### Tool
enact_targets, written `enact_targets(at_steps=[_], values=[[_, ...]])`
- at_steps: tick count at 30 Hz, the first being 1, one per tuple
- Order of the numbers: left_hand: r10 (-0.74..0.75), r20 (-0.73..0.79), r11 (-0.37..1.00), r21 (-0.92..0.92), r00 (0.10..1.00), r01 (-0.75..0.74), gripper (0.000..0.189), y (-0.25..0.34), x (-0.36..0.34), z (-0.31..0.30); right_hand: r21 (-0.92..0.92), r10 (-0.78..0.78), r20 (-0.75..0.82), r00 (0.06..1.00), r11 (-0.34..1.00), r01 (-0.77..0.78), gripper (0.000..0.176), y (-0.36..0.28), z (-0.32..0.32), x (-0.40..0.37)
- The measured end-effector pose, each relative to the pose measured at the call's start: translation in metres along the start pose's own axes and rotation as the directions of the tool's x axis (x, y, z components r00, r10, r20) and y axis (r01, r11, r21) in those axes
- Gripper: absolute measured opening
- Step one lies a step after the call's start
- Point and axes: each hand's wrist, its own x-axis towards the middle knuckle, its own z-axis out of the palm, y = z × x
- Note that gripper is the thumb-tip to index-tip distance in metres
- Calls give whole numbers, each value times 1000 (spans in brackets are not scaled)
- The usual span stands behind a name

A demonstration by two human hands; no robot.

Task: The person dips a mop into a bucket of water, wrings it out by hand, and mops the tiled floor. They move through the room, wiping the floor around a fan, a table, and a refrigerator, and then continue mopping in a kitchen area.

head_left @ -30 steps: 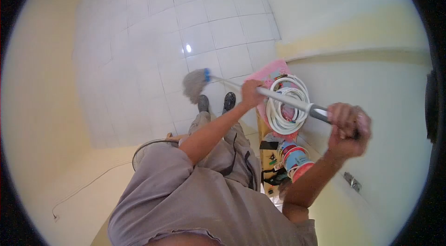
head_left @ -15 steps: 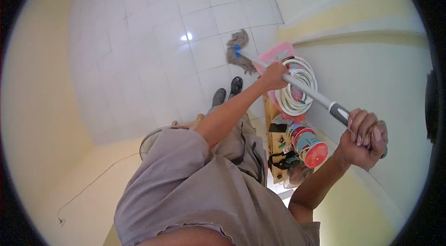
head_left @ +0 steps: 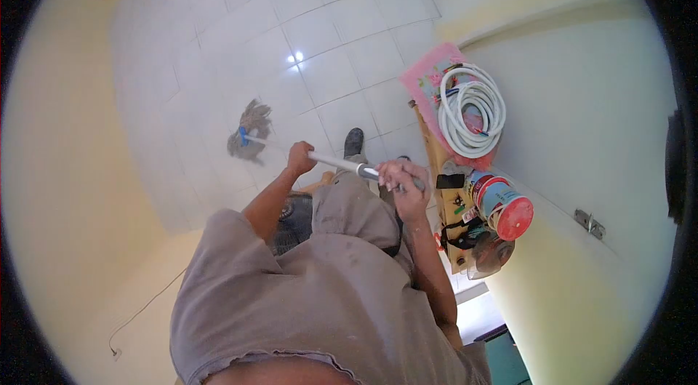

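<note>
A string mop (head_left: 254, 127) with grey strands and a blue socket rests on the white tiled floor (head_left: 320, 69), left of my feet. Partway down its pale handle, my left hand (head_left: 300, 159) is wrapped round the shaft. My right hand (head_left: 404, 183) grips the dark grey upper end, in front of my body. The handle slants from the mop head on the left up to my right hand. One dark shoe (head_left: 354, 142) shows just beyond the handle.
On the right, a wooden shelf (head_left: 436, 139) bears a pink floral cloth (head_left: 430, 76), a coil of white hose or cable (head_left: 502, 112), and containers with a red lid (head_left: 515, 218). A door with a metal latch (head_left: 590, 223) stands beside it. A cord (head_left: 149, 303) hangs on the left wall.
The mop head has swept left across the floor, away from the shelf. Both my hands have moved left with the handle, keeping their grip.
</note>
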Motion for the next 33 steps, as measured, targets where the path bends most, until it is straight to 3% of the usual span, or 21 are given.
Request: enact_targets(at_steps=[1, 3, 5, 7, 8, 10, 11, 13, 14, 15, 17, 21, 23, 25, 27, 29, 31, 33], values=[[48, 44, 999, 7, 998, -49, 30, -5, -1, 6, 249, 139, 69, 988, 957, -152, 17, 4, -4, -4], [181, -4, 983, -32, 983, -181, 32, 32, -3, 10, 230, 171, -132, 976, 963, -137, 18, -28, -10, -25], [261, -49, 959, -100, 964, -265, 34, 79, -2, 35, 158, 240, -369, 898, 968, -193, 20, -70, -33, -49], [372, -36, 907, -201, 927, -371, 36, 148, -6, 62, -108, 107, -392, 914, 981, -161, 16, -132, -70, -80], [432, -47, 871, -238, 901, -430, 35, 180, -11, 82, -133, -11, -423, 906, 990, -50, 16, -152, -86, -101], [431, 234, 892, -256, 871, -372, 34, 283, -20, 66, -224, -195, -394, 898, 968, 112, 13, -182, -124, -155], [501, 239, 856, -283, 832, -434, 33, 311, -26, 86, -221, -292, -377, 879, 950, 221, 10, -189, -138, -178], [588, 232, 798, -323, 775, -509, 31, 366, -38, 134, -149, -498, -396, 771, 864, 481, 6, -199, -160, -223], [607, 225, 783, -334, 762, -524, 30, 390, -46, 160, -297, -596, -454, 663, 802, 518, 14, -193, -175, -245], [604, 276, 787, -349, 747, -508, 30, 414, -52, 177, -253, -552, -575, 604, 822, 510, 22, -187, -195, -269], [590, 372, 801, -380, 717, -462, 30, 453, -66, 200, -155, -409, -734, 543, 878, 453, 21, -172, -242, -311], [684, 292, 722, -398, 669, -565, 31, 441, -92, 245, 16, -317, -845, 431, 791, 612, 28, -125, -280, -353], [700, 243, 710, -341, 672, -616, 30, 407, -96, 251, -19, -277, -874, 400, 841, 540, 28, -79, -284, -372], [558, 299, 829, -168, 774, -533, 26, 349, -98, 271, -116, -299, -894, 335, 874, 471, 24, -34, -262, -373], [632, 279, 760, -43, 723, -648, 28, 299, -88, 257, 41, -143, -893, 427, 919, 392, 29, 0, -234, -376], [344, 519, 814, 251, 783, -524, 34, 288, -85, 214, -242, -256, -716, 649, 964, 113, 26, 19, -212, -379], [333, 522, 781, 314, 785, -540, 38, 251, -81, 200, 83, 5, -669, 743, 994, 67, 32, 36, -194, -386], [360, 517, 750, 335, 777, -570, 35, 235, -86, 209, 157, 126, -651, 749, 987, -30, 24, 20, -190, -391]])
